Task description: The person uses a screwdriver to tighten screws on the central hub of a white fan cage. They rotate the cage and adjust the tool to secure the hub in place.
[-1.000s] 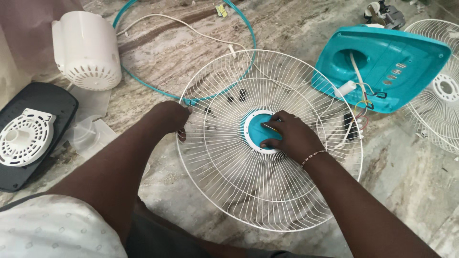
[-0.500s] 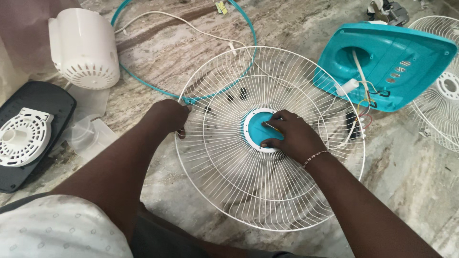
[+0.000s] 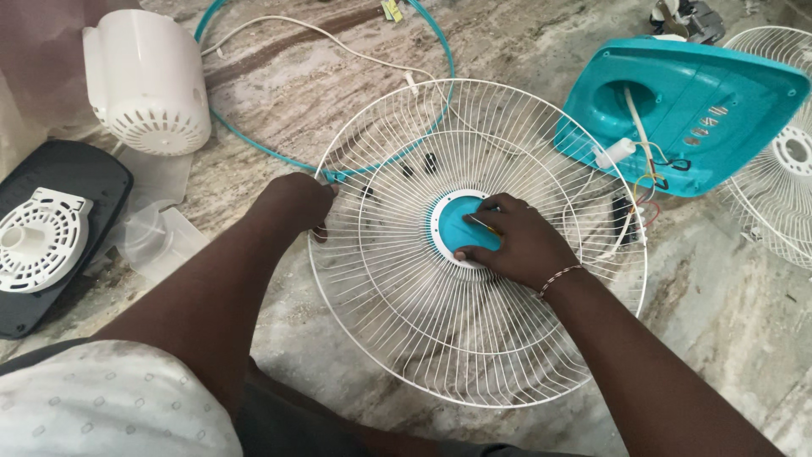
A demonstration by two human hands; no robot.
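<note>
White fan grille (image 3: pixel 474 338) flat on stone floor (image 3: pixel 727 322), front centre. Left hand (image 3: pixel 292 203) clamped on grille's left rim, fingers curled shut around wire. Right hand (image 3: pixel 516 241) on teal hub (image 3: pixel 452 228), fingers pinching a thin yellowish tool (image 3: pixel 484 225). Teal base (image 3: pixel 685 110) upper right, white motor cover (image 3: pixel 148 80) upper left.

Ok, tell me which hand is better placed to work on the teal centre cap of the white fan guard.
Right. The right hand already rests on the teal centre cap, its fingers pinching something thin there. The left hand grips the white fan guard at its outer rim, probably steadying it.
</note>
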